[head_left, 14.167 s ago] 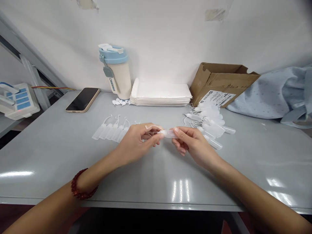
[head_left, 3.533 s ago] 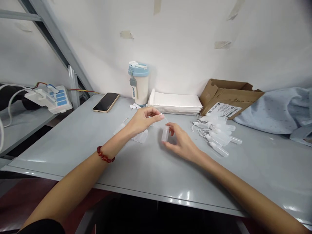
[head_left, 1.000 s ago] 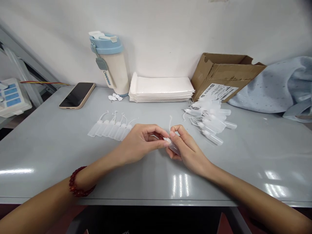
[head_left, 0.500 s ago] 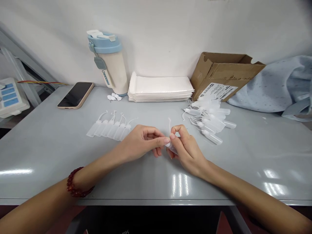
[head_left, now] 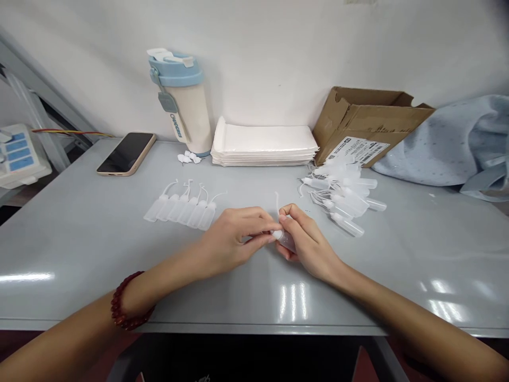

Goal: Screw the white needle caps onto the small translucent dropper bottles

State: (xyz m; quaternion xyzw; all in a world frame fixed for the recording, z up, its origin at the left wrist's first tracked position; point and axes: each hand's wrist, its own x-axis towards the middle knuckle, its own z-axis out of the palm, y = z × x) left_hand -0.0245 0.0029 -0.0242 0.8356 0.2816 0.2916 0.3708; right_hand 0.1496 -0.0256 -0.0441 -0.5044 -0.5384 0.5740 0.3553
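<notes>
My right hand [head_left: 308, 241] is closed around a small translucent plastic bottle [head_left: 287, 242], tilted with its neck toward the left. A thin white strip [head_left: 277, 204] rises from between the two hands. From the left, my left hand [head_left: 242, 236] pinches the bottle's white cap [head_left: 277, 233] between thumb and fingers. Part of the bottle is hidden behind the right fingers. A row of similar small bottles [head_left: 181, 211] with thin white tails lies to the left. On the right is a loose heap of such bottles [head_left: 345, 199].
Behind the hands lies a stack of white packets [head_left: 264, 143]. A tumbler [head_left: 193, 111] with a blue lid stands beside it, several small white caps [head_left: 189, 157] at its base. A phone [head_left: 127, 154] lies left; a cardboard box [head_left: 369, 119] and a pale blue cloth bag [head_left: 449, 143] are right.
My left fingers have shifted from loosely curled near the bottle's neck to a flatter pinch on the cap. The right hand still holds the bottle. The view has shifted slightly.
</notes>
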